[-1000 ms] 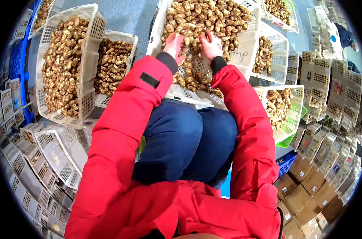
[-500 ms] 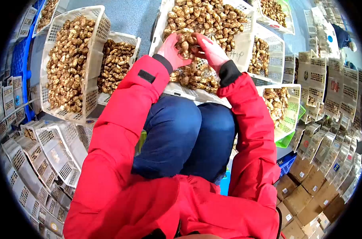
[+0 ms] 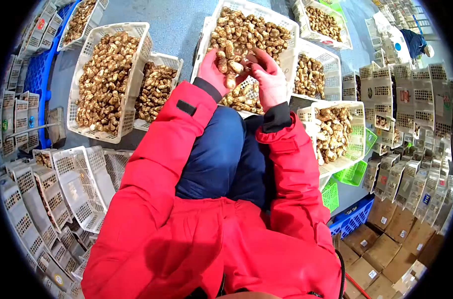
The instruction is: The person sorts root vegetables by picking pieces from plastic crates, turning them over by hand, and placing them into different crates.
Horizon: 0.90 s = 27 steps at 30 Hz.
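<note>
Both hands are over a white plastic crate (image 3: pixel 292 50) in front of my knees, heaped with stubby brown-and-cream mushrooms (image 3: pixel 251 32). My left hand (image 3: pixel 212 71) is cupped round a few mushrooms (image 3: pixel 230 65), its fingers partly hidden behind them. My right hand (image 3: pixel 272 82) is closed, thumb and fingers bent together at the right side of that handful. It seems to grip a mushroom there, mostly covered by the fingers. More mushrooms (image 3: pixel 244 99) lie below the hands at the crate's near end.
Mushroom-filled crates stand on the left (image 3: pixel 129 82) and a smaller one (image 3: pixel 176 65) beside it. At right, a tilted crate (image 3: pixel 356 142) holds paler mushrooms, near green baskets (image 3: pixel 353 173). Stacked crates (image 3: pixel 84 192) and cardboard boxes (image 3: pixel 383 249) surround me. Another person (image 3: pixel 415 45) is at far right.
The view has shifted, so the crates appear in different places. My right hand has turned and its fingers have closed in; the mushrooms between the hands now sit differently.
</note>
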Motion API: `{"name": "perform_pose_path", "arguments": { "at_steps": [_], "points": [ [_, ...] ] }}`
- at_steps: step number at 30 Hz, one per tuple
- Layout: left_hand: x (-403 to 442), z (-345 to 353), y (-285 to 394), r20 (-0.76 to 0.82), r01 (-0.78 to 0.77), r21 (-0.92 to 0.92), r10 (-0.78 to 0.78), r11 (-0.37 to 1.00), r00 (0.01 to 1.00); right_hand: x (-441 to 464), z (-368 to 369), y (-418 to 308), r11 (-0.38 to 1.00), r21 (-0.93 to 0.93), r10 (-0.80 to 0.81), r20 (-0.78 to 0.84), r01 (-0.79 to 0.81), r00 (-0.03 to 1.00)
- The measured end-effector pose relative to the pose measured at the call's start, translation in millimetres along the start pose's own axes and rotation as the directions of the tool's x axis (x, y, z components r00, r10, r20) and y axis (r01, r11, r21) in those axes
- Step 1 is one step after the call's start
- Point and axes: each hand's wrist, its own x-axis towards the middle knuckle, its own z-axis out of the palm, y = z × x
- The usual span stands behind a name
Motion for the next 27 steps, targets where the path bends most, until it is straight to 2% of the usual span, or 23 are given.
{"name": "perform_pose_path", "arguments": {
  "at_steps": [1,4,5,7,8,9,10,11,12,14,15,18,19,22,23,27],
  "points": [
    [-4,2,-3,0.023,-0.038,-0.034,0.039,0.999,0.999,-4,-2,-2,0.999,-0.029,-0.022,-0.075,0.020,0.997],
    [-8,7,-8,-0.148,-0.094,-0.072,0.083,0.993,0.986,-7,-10,-3,1.000,0.016,0.028,-0.170,-0.026,0.985],
    [-8,10,-12,-0.161,-0.140,-0.059,0.129,0.988,0.978,-6,-12,-2,0.999,-0.031,0.018,-0.170,-0.023,0.985],
    [-7,11,-12,-0.148,-0.128,-0.114,0.110,0.985,0.983,-5,-10,-2,0.992,-0.125,0.001,-0.168,-0.022,0.986],
    [-7,10,-12,-0.143,-0.122,-0.143,0.101,0.982,0.985,-5,-6,-2,0.970,-0.245,-0.026,-0.130,-0.006,0.991],
    [-6,6,-9,-0.035,-0.112,-0.107,0.109,0.988,0.993,-4,-3,5,0.943,-0.330,-0.068,-0.048,0.048,0.997],
    [-4,3,-10,-0.043,-0.135,-0.066,0.133,0.989,0.990,-3,0,10,0.907,-0.408,-0.101,0.037,0.107,0.994],
    [-2,0,-12,-0.049,-0.157,-0.023,0.155,0.987,0.987,-4,2,12,0.905,-0.414,-0.079,0.066,0.099,0.995],
    [0,-1,-13,-0.052,-0.178,0.021,0.179,0.984,0.983,-3,1,12,0.925,-0.374,-0.073,0.013,0.072,0.997],
    [3,-2,-13,-0.034,-0.166,-0.041,0.165,0.985,0.986,2,-2,12,0.957,-0.289,-0.057,-0.087,0.029,0.995],
    [3,0,-14,-0.026,-0.159,-0.073,0.158,0.985,0.987,5,-8,16,0.946,-0.323,-0.051,-0.073,0.024,0.996],
    [-1,1,-15,-0.011,-0.120,-0.062,0.120,0.991,0.993,9,-9,30,0.836,-0.548,-0.054,-0.019,0.035,0.998],
    [-1,0,-15,-0.013,-0.105,-0.070,0.105,0.992,0.994,6,3,21,0.839,-0.542,-0.073,-0.016,0.053,0.997],
    [0,-2,-12,-0.051,-0.090,-0.082,0.086,0.993,0.995,5,17,1,0.656,-0.754,-0.059,-0.021,0.023,0.998],
    [0,-2,-12,-0.047,-0.094,-0.083,0.090,0.992,0.995,12,8,16,0.761,-0.646,-0.075,0.000,0.057,0.997],
    [-1,-4,-14,-0.033,-0.105,-0.075,0.102,0.992,0.994,5,8,9,0.871,-0.491,0.007,-0.018,-0.015,1.000]
  ]
}}
